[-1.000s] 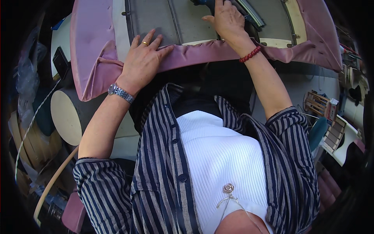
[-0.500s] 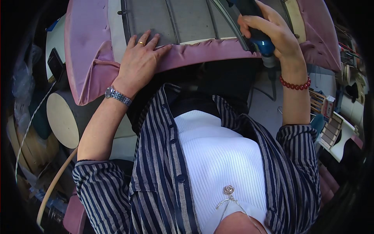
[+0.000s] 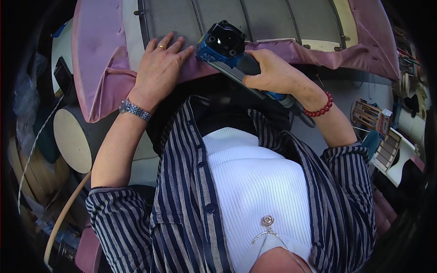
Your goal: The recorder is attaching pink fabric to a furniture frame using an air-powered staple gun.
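Fabric (image 3: 114,68), mauve, is folded over the near edge of the upturned seat frame (image 3: 255,18). Left hand (image 3: 159,75) lies flat on it, fingers spread. Right hand (image 3: 273,75) grips the blue staple gun (image 3: 227,45), fingers wrapped round its handle, head just beside the left fingertips. Open grey backing lies beyond.

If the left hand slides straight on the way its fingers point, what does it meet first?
Probably the stapler: the left hand lies flat on the pink fabric, fingers pointing up and right toward the tool's head, very close. Depth is hard to judge.
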`<state>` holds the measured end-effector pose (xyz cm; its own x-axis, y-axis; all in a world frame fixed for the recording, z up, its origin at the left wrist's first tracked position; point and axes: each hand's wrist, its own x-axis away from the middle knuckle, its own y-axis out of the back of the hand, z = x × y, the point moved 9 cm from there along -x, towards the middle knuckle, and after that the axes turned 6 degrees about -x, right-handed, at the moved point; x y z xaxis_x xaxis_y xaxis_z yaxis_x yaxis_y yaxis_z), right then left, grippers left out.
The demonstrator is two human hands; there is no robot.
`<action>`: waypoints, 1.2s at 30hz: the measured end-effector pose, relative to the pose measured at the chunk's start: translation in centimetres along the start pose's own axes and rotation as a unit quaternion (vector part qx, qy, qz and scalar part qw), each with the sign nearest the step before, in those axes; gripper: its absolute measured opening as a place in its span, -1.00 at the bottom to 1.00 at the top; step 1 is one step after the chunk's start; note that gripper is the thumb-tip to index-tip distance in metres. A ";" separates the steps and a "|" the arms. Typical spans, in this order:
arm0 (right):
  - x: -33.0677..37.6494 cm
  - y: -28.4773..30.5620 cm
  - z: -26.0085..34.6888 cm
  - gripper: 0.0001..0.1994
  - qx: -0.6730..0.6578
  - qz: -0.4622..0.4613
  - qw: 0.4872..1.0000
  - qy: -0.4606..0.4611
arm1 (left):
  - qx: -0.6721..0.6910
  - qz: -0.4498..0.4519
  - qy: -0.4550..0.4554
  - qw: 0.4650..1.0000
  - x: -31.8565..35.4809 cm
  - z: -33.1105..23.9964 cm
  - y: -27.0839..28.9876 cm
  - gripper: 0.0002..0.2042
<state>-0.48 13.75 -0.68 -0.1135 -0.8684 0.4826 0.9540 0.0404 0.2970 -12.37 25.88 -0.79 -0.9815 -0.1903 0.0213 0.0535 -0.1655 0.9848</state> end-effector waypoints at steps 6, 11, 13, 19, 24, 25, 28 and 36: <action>-0.6 -0.2 0.0 -0.64 -0.025 -0.001 1.000 0.012 | 0.002 -0.009 0.001 1.000 0.0 0.0 0.1 -0.62; -0.9 -0.3 -0.2 -0.61 -0.043 0.014 0.998 -0.032 | -0.006 -0.028 0.001 1.000 0.2 0.1 0.1 -0.62; -0.9 -0.3 -0.3 -0.59 -0.032 0.015 0.998 -0.050 | -0.008 -0.021 0.001 1.000 0.2 0.2 -0.1 -0.63; -0.9 0.3 0.3 -0.60 0.003 -0.007 1.000 0.003 | 0.005 -0.026 0.001 1.000 0.1 0.3 0.2 -0.64; 0.3 0.4 -0.2 -0.59 -0.013 -0.021 1.000 0.010 | -0.010 -0.016 0.016 1.000 0.1 0.7 0.0 -0.62; 0.6 0.3 -0.4 -0.59 -0.015 -0.023 1.000 0.004 | -0.010 -0.045 0.016 0.999 0.2 0.7 0.5 -0.65; 1.3 0.2 -0.2 -0.60 -0.041 -0.028 0.999 0.011 | 0.103 -0.075 0.061 0.990 0.0 1.9 1.6 -0.75; 0.8 -1.1 0.5 -0.62 -0.070 0.012 0.997 0.028 | 0.112 0.006 0.079 0.991 0.7 2.3 3.2 -0.84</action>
<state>-1.71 13.29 -0.24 -0.0787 -0.8946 0.4398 0.9860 -0.0049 0.1665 -13.28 27.41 2.80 -0.9390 -0.3430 0.0228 0.0049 0.0528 0.9986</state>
